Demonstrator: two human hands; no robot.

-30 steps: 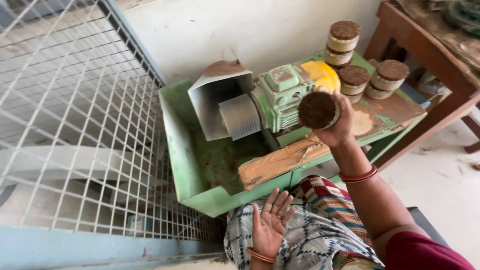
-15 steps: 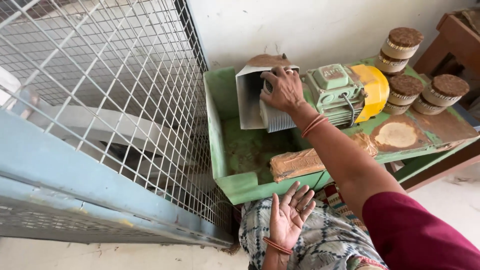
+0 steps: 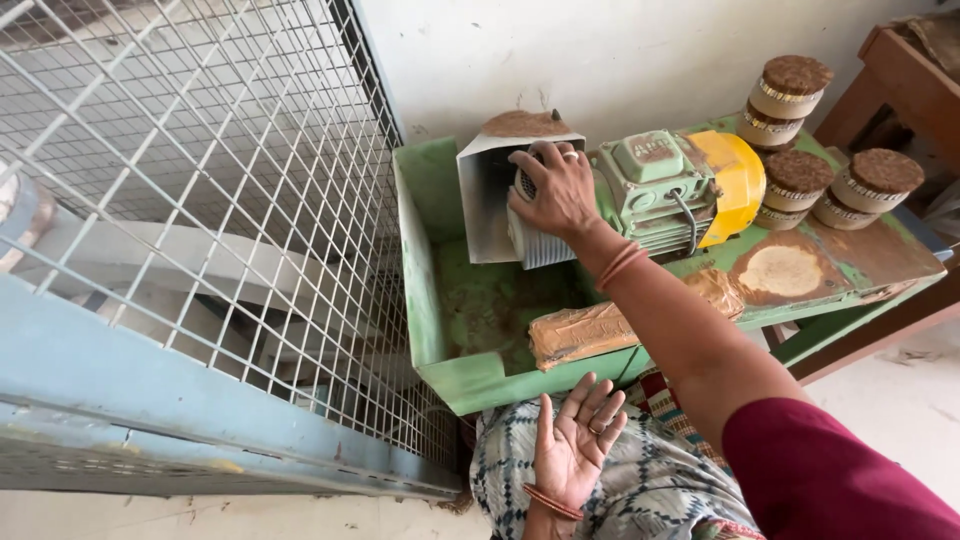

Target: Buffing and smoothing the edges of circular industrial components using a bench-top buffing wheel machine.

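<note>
My right hand (image 3: 555, 190) reaches forward to the end of a ribbed grey drum (image 3: 540, 250) under a bent metal hood (image 3: 485, 210). Its fingers are curled over a round brown piece (image 3: 525, 184), which is mostly hidden under them and pressed against the drum. The drum sits on a green motor (image 3: 655, 180) with a yellow end cover (image 3: 738, 175), mounted on a green metal tray (image 3: 420, 290). My left hand (image 3: 578, 440) rests palm up on my lap over patterned cloth (image 3: 650, 490), fingers apart and holding nothing.
Stacks of round brown-topped pieces (image 3: 790, 85) (image 3: 870, 185) stand on the right of the bench. A brown-coated block (image 3: 590, 335) lies along the tray's front edge. A wire mesh panel (image 3: 200, 180) fills the left. A wooden table (image 3: 910, 70) stands at the far right.
My right hand carried the round brown piece from above the bench's right side leftward to the drum and now holds it there. The view has shifted right. My left hand has stayed on my lap.
</note>
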